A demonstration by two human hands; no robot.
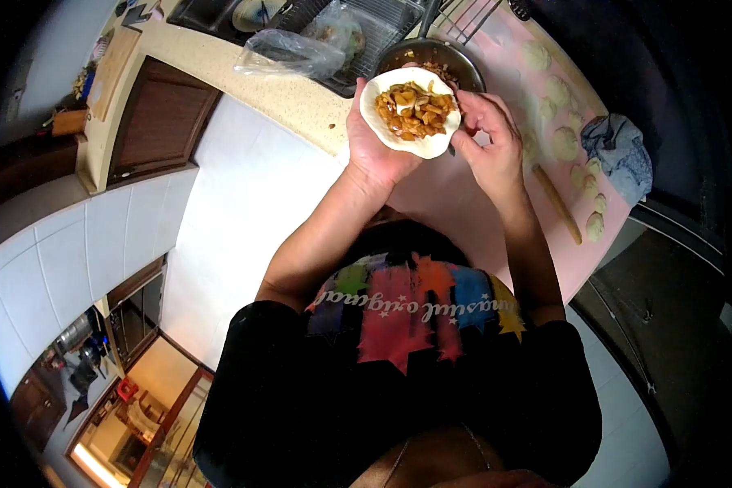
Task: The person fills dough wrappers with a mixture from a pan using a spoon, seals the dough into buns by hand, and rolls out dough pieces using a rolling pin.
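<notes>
A round, flat dough wrapper point(373, 122) with a heap of brown, chopped filling point(415, 114) lies in my left hand point(376, 156), which cups it from below. The left thumb shows at the wrapper's left edge, and the other left fingers are hidden beneath. At the right edge, my right hand point(493, 146) grips the rim with its thumb and fingers. Just behind the wrapper stands a metal pan point(473, 75) with more chopped filling in it, partly hidden by the wrapper and hands.
A pink mat point(496, 220) bears a wooden rolling pin point(558, 205), several pale dough pieces point(564, 144) and a crumpled blue-grey cloth point(620, 154). Left of the pan are a clear plastic bag point(289, 55) and a black drying rack point(390, 50). The pan's handle point(429, 18) points away.
</notes>
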